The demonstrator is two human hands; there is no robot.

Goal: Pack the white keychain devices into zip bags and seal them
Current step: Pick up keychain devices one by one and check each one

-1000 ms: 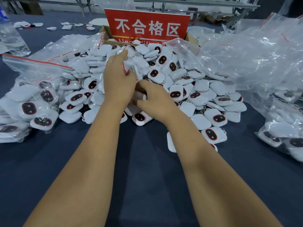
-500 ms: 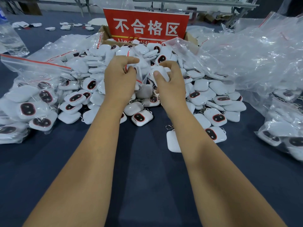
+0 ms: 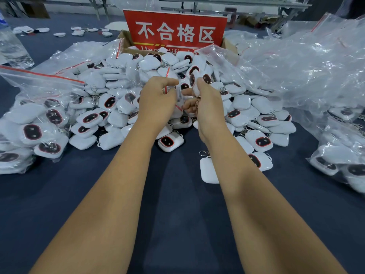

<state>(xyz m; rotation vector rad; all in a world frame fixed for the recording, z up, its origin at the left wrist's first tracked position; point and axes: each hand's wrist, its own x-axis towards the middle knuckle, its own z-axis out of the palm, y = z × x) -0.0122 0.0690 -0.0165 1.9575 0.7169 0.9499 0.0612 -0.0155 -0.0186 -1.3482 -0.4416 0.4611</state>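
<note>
Packing workshop: heaped keychain devices [image 3: 258, 142], zip bags [image 3: 296, 62], red reject-zone sign [image 3: 175, 29].

Single head view, forward-down, close over table [image 3: 177, 204].

The left hand [image 3: 158, 99] covered most of the small zip bag [image 3: 173, 89] it pinched, so its contents could not be told. The right hand [image 3: 207, 103] hid part of the keychain device [image 3: 196, 84] it gripped. The red sign [image 3: 175, 30] had its lower text hidden by the pile. The water bottle [image 3: 13, 50] was cut off at the left edge.
</note>
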